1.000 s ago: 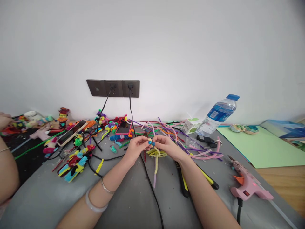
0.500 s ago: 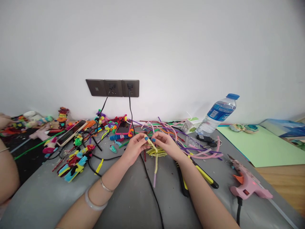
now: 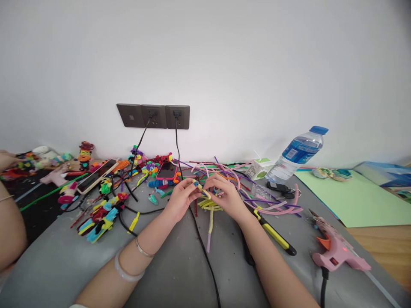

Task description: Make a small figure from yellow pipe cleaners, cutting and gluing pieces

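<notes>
A short yellow pipe cleaner [image 3: 204, 192] is held up between both hands, bent over at its lower end. My left hand [image 3: 181, 199] pinches its upper part between thumb and fingers. My right hand [image 3: 224, 194] closes around the lower part, its fingertips partly hiding it. Just beneath lie several yellow pipe cleaner pieces [image 3: 210, 204] on the grey table. One yellow strip with a lilac end [image 3: 209, 233] points from them toward me. Beside my right forearm lie yellow-and-black pliers [image 3: 272, 233], partly covered by the arm.
Loose pipe cleaners [image 3: 272, 207], a drink carton [image 3: 259, 168], a tilted water bottle [image 3: 295, 154] and keys [image 3: 281, 188] lie behind. A pink glue gun [image 3: 340, 254] sits right. Fuzzy figures [image 3: 102, 216], phones [image 3: 98, 175] and a black cable [image 3: 201, 239] occupy the left; another person's arm [image 3: 11, 226] shows.
My right hand has shifted slightly and its fingers have curled lower around the yellow pipe cleaner. My left hand keeps its pinch. The whole view has moved a little.
</notes>
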A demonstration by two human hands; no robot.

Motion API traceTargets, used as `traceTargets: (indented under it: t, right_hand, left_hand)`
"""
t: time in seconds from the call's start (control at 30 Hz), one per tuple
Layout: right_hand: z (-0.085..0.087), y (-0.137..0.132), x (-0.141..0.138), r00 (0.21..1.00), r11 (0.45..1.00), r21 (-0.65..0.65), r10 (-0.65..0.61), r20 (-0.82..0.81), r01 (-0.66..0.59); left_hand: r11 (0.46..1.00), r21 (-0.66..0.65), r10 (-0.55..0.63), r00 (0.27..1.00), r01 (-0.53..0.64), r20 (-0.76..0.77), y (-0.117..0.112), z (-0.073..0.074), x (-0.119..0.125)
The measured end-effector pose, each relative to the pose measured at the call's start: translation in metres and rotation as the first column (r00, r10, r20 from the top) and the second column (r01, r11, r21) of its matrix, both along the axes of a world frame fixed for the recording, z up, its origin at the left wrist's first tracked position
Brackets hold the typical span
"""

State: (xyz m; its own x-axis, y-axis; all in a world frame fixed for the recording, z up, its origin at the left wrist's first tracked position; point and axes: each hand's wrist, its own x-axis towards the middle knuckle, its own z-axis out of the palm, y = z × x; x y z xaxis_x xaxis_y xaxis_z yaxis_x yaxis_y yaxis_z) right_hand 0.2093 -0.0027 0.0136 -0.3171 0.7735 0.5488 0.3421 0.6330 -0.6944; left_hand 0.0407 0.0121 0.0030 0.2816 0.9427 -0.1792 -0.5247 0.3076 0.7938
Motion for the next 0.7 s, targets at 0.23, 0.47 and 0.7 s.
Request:
traceTargets:
  t: [0.23, 0.47, 0.7]
  right_hand:
    - [0.0028, -0.0006, 0.001, 1.0, 0.999, -0.033, 0.003, 0.009, -0.003]
    - [0.0006, 0.0006, 0.004, 0.998, 0.989, -0.134, 0.057, -0.026, -0.06]
    - [-0.0003, 0.0005, 0.0078, 0.992, 0.942, -0.311, 0.112, -0.051, -0.122]
  left_hand:
    - [1.0, 0.004, 0.005, 1.0, -0.005, -0.016, 0.0007, -0.0014, 0.0006]
    - [1.0, 0.027, -0.013, 1.0, 0.014, -0.012, -0.0018, -0.001, 0.0011]
    - [0.999, 0.04, -0.033, 0.997, 0.036, -0.07, -0.0016, -0.0053, 0.0005]
